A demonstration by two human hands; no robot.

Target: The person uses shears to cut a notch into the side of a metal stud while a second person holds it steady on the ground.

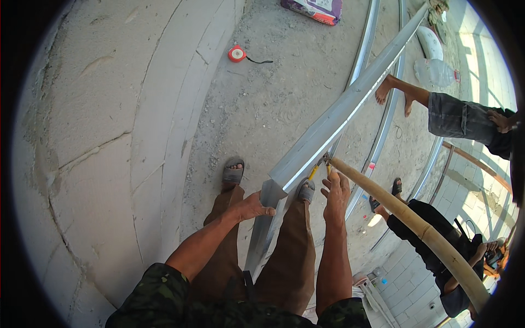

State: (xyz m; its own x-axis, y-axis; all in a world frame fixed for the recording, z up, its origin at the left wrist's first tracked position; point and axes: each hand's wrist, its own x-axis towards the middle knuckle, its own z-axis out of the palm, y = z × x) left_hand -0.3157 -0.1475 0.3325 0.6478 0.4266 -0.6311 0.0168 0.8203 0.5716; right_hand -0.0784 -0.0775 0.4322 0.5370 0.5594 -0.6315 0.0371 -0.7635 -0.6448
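A long galvanized metal channel (pixel 331 120) slants from far right down to my legs, its near length folded sharply downward between my knees. My left hand (pixel 252 208) grips that folded part by its edge, with the thumb laid across the face. To the right of the fold my right hand (pixel 336 195) is raised with its fingers stretched and apart, and I see nothing in it. Just beyond its fingertips are yellow-handled tin snips (pixel 314 171), partly covered by the hand and a bamboo pole (pixel 402 213). Whether the hand touches the pole I cannot tell.
A block wall (pixel 120 126) rises on my left. On the dusty floor lie a red tape measure (pixel 237 53), a bag (pixel 317 8), more metal channels (pixel 377 145) and a plastic bottle (pixel 436 72). One person (pixel 465 117) stands at the right, another (pixel 437 240) nearer.
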